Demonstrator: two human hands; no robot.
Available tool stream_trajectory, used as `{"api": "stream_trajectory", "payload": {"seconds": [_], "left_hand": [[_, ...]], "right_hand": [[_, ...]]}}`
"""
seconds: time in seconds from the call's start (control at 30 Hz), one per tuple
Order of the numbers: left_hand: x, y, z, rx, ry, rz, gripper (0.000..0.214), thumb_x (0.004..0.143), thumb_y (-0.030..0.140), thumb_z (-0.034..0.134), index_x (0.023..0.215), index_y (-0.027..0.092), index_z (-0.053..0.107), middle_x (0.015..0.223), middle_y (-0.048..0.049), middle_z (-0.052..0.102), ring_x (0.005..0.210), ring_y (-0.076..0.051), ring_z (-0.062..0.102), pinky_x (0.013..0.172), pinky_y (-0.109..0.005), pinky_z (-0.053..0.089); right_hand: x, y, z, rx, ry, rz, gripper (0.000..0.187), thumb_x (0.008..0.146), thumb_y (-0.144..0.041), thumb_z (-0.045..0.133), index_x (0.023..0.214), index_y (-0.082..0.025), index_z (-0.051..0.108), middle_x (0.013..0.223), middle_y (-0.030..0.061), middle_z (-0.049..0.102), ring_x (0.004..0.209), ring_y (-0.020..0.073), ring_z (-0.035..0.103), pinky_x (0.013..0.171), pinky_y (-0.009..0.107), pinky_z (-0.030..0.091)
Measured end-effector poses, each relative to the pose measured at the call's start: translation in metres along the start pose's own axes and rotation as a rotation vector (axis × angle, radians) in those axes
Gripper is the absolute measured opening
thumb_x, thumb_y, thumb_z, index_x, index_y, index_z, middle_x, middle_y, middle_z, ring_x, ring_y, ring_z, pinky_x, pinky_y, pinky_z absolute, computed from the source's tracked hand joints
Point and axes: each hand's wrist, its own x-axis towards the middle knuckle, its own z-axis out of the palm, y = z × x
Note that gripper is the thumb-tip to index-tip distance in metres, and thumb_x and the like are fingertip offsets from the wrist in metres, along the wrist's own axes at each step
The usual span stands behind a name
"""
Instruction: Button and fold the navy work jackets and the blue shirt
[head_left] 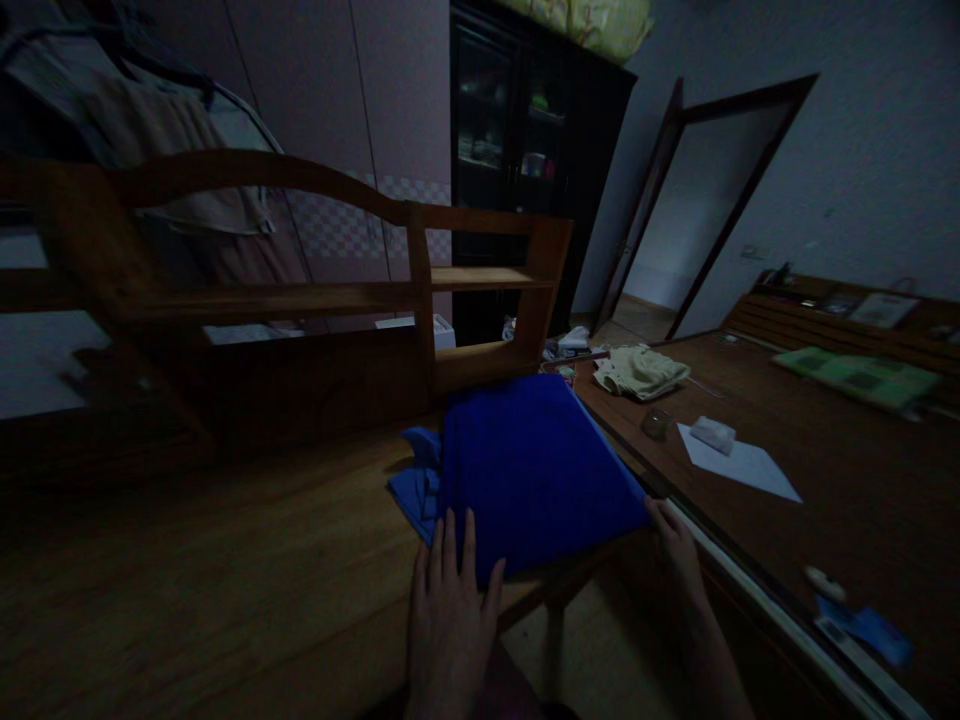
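A blue cloth (532, 470), folded into a roughly square shape, lies at the right end of the wooden desk (225, 560). Lighter blue fabric (414, 490) sticks out from its left side. My left hand (454, 610) rests flat on the cloth's near left corner with its fingers stretched out. At the near right corner, my right hand (673, 535) pinches the cloth's edge between thumb and fingers. The underside of the cloth is hidden.
A wooden shelf (487, 280) rises behind the desk. To the right, a brown bed-like surface (742, 400) bears folded pale cloth (641, 372), a glass jar (657, 425), white paper (750, 470) and a green checked cloth (855, 378). A doorway (697, 200) stands behind.
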Motion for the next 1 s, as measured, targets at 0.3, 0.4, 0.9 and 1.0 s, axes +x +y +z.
{"api": "stream_trajectory", "payload": {"seconds": [0.3,0.4,0.9,1.0], "left_hand": [[0.002,-0.002,0.003,-0.015,0.020,-0.011,0.064,0.091,0.045,0.040,0.147,0.020,0.022,0.152,-0.0087,0.025,0.140,-0.031,0.020,0.111,-0.053,0.025],[0.003,-0.001,0.006,-0.019,0.024,-0.026,0.065,0.090,0.044,0.040,0.147,0.019,0.021,0.152,-0.0097,0.027,0.140,-0.030,0.021,0.110,-0.054,0.025],[0.003,-0.002,0.005,-0.020,0.031,-0.020,0.065,0.090,0.045,0.040,0.147,0.019,0.022,0.152,-0.0104,0.024,0.140,-0.032,0.022,0.109,-0.055,0.028],[0.003,-0.003,0.003,-0.019,0.033,-0.001,0.064,0.091,0.043,0.039,0.147,0.019,0.021,0.152,-0.0109,0.025,0.139,-0.032,0.023,0.108,-0.055,0.029]], "right_hand": [[-0.002,0.005,0.004,0.016,0.056,0.003,0.047,0.065,-0.064,0.064,0.076,-0.018,0.064,0.075,0.0021,0.061,0.073,0.0183,0.054,0.063,0.023,0.041],[-0.004,0.007,0.003,0.000,0.043,0.007,0.046,0.068,-0.063,0.063,0.080,-0.019,0.065,0.072,0.0013,0.059,0.073,0.0183,0.054,0.065,0.024,0.042],[0.011,0.039,-0.007,0.079,0.069,0.104,0.039,0.058,-0.055,0.069,0.077,-0.021,0.067,0.085,0.0031,0.066,0.078,0.0198,0.059,0.060,0.023,0.044],[0.007,0.038,-0.012,0.083,0.053,0.069,0.037,0.061,-0.053,0.068,0.082,-0.022,0.069,0.092,0.0047,0.068,0.084,0.0213,0.061,0.064,0.025,0.046]]}}
